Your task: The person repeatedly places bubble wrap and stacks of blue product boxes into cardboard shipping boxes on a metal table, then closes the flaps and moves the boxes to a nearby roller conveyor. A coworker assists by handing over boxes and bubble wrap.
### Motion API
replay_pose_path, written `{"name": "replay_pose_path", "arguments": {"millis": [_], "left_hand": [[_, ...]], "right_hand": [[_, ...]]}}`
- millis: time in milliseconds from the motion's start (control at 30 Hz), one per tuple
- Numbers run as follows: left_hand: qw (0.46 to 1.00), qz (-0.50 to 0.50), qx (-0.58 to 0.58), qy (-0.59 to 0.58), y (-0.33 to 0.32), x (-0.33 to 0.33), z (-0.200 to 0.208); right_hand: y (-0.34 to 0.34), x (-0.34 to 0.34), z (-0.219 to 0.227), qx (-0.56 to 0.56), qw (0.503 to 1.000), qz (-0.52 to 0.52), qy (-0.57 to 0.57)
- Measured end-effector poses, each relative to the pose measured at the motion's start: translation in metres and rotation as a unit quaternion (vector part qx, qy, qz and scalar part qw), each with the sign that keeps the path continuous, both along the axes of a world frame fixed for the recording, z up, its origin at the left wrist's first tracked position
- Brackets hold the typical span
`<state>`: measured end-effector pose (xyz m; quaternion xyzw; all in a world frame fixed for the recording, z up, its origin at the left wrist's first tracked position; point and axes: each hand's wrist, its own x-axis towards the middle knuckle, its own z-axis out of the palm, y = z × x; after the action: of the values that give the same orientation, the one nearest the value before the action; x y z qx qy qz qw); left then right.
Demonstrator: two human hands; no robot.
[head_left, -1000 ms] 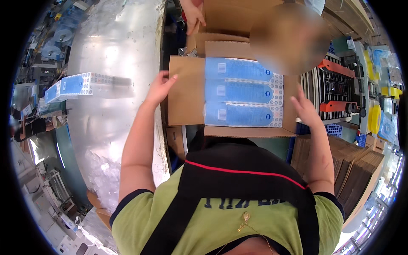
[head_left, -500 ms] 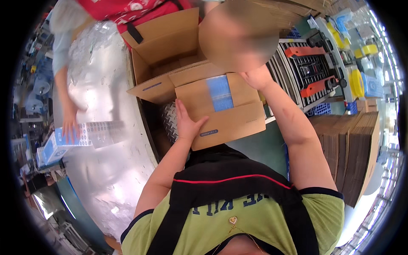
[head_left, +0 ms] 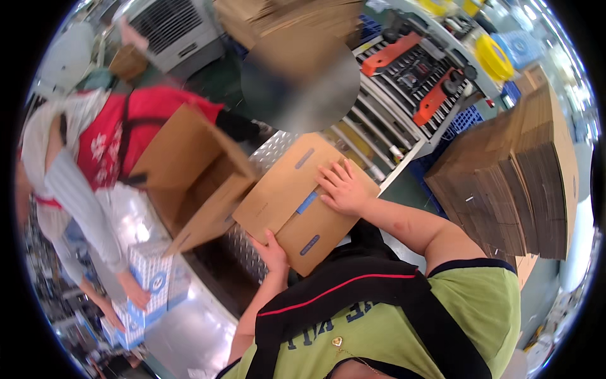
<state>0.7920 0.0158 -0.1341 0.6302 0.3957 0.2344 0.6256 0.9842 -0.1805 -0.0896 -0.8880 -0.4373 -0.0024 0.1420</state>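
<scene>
A brown cardboard box (head_left: 278, 208) stands in front of me, turned at an angle. Its two outer flaps are folded down, and a strip of blue (head_left: 307, 202) shows in the narrow gap between them. My right hand (head_left: 344, 189) lies flat on the top across the seam, fingers spread. At the box's left edge, my left hand (head_left: 273, 254) grips the side near the corner; some of its fingers are hidden. Just left of it stands a second cardboard box (head_left: 205, 183), flaps up and open at the top.
At left, a person in a red apron (head_left: 148, 126) has both hands on blue-and-white boxes (head_left: 154, 271) on a shiny metal table (head_left: 189, 341). A roller conveyor (head_left: 372, 132) with an orange-railed machine (head_left: 420, 76) runs beyond. Stacked flat cartons (head_left: 505, 177) stand right.
The outer flaps of my box have come down over the top, and the box has turned. My right hand has moved onto the flaps. The other person has shifted left, both hands now on boxes.
</scene>
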Motion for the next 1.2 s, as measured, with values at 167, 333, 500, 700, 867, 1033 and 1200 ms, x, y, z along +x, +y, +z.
{"name": "replay_pose_path", "arguments": {"millis": [167,333,500,700,867,1033,1200], "left_hand": [[0.999,0.037,-0.01,0.035,-0.129,0.156,0.015],[0.996,0.033,-0.067,-0.049,-0.217,0.306,0.022],[0.99,-0.082,-0.088,-0.075,-0.256,0.442,-0.017],[0.972,-0.176,-0.157,0.0,-0.294,0.482,-0.022],[0.849,-0.379,-0.32,0.183,-0.288,0.372,-0.02],[0.791,-0.38,-0.357,0.319,-0.205,0.203,-0.07],[0.678,-0.555,0.261,0.406,-0.072,0.068,-0.188]], "right_hand": [[-0.062,0.091,-0.006,-0.049,0.996,-0.074,0.007],[-0.136,0.219,-0.005,-0.07,0.992,-0.101,0.021],[-0.198,0.333,-0.002,-0.115,0.972,-0.203,0.012],[-0.25,0.4,-0.005,-0.103,0.969,-0.225,-0.001],[-0.287,0.436,-0.006,0.007,0.97,-0.23,-0.075],[-0.313,0.358,-0.028,0.222,0.946,-0.233,-0.02],[-0.372,0.182,0.085,0.249,0.948,-0.183,-0.075]]}}
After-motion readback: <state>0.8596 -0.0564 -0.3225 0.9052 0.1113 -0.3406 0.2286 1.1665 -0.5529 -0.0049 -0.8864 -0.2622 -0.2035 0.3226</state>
